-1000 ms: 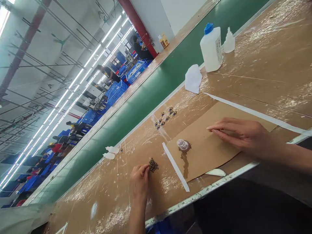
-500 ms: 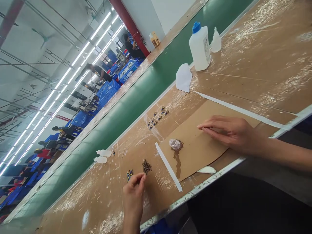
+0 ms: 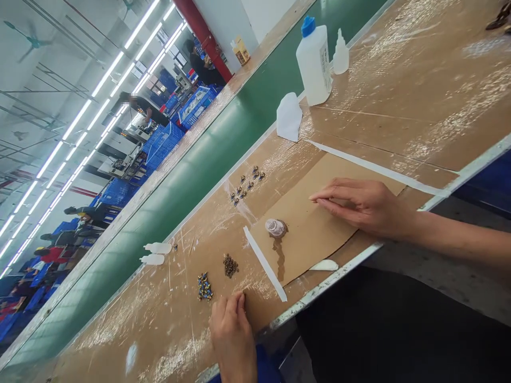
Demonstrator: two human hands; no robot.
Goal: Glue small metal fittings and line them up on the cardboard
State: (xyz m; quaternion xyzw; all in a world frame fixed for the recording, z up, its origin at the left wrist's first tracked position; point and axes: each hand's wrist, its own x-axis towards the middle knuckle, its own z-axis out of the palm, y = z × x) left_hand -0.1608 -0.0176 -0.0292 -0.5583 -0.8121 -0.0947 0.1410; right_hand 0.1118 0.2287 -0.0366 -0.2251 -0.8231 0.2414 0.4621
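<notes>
My left hand [image 3: 233, 338] is closed in a pinch low over the bench's near side, just below a pile of small brown ring-like pieces [image 3: 230, 265] and a pile of small blue-and-yellow parts [image 3: 205, 286]. Whatever its fingertips hold is hidden. Over a cardboard sheet [image 3: 319, 213] hovers my right hand [image 3: 365, 207], thumb and fingers pressed together; anything between them is too small to make out. On that sheet stands a small whitish cup-like piece [image 3: 275, 227] beside a dark wet streak. Beyond it, several small dark-and-gold parts [image 3: 247, 186] lie spread out.
A white bottle with a blue cap [image 3: 314, 64] and a dropper bottle [image 3: 340, 53] stand at the back. White paper [image 3: 289, 117] lies near them. Two small white bottles [image 3: 154, 254] lie left. A green strip [image 3: 239, 127] runs behind the bench; people work beyond.
My left hand has drawn back from the piles towards the near edge, uncovering the blue-and-yellow parts. My right hand keeps its pinch over the cardboard. The camera view has shifted slightly.
</notes>
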